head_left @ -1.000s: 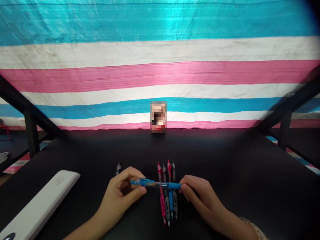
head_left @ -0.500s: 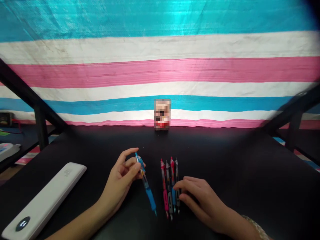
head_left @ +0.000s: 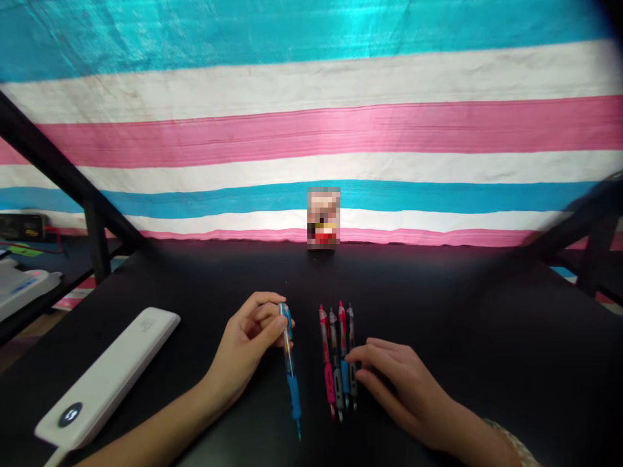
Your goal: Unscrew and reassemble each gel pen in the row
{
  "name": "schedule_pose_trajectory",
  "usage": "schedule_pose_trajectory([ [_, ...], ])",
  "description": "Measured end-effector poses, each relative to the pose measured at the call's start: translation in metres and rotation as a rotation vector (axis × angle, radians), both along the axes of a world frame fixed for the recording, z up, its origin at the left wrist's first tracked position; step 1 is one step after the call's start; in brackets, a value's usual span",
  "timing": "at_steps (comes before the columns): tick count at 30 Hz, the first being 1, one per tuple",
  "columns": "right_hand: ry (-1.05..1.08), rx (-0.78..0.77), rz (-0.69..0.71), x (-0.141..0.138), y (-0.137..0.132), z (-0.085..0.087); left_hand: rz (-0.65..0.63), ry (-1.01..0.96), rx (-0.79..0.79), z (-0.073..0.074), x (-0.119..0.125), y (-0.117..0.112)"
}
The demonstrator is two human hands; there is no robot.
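My left hand [head_left: 246, 344] pinches a clear-barrelled blue pen [head_left: 294, 389] near its upper end, its thin tip pointing down toward me. The index fingertip of that hand lies at the pen's top end. To the right, several pens lie side by side: a pink pen [head_left: 329, 383], a grey pen [head_left: 338, 386], a pen with a red top and blue grip [head_left: 345, 376], and another grey pen [head_left: 353, 383]. My right hand [head_left: 403, 386] rests at the right side of this row, fingers loosely bent and apart, fingertips touching or very near the rightmost pens.
The black table [head_left: 462, 311] carries a long white device with a small display [head_left: 109, 373] at left. A small pixelated box [head_left: 324, 220] stands at the back edge, before a striped sheet [head_left: 389, 130]. Black frame bars [head_left: 97, 240] rise at both sides.
The blue pen has turned more upright in my left hand, and my index finger has come down onto its top. The view has shifted slightly; my right hand stays by the row.
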State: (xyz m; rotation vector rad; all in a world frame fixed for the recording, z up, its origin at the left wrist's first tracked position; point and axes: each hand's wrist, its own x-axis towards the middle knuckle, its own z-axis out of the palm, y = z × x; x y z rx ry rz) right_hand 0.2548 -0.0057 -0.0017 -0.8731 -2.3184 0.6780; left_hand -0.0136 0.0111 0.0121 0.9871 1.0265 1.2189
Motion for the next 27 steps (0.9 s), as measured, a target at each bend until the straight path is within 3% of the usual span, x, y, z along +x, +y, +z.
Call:
schedule_pose_trajectory([
  [27,0.042,0.041,-0.062,-0.0008,0.0012,-0.0034,-0.025,-0.013,0.018,-0.0017,-0.0031,0.0028],
])
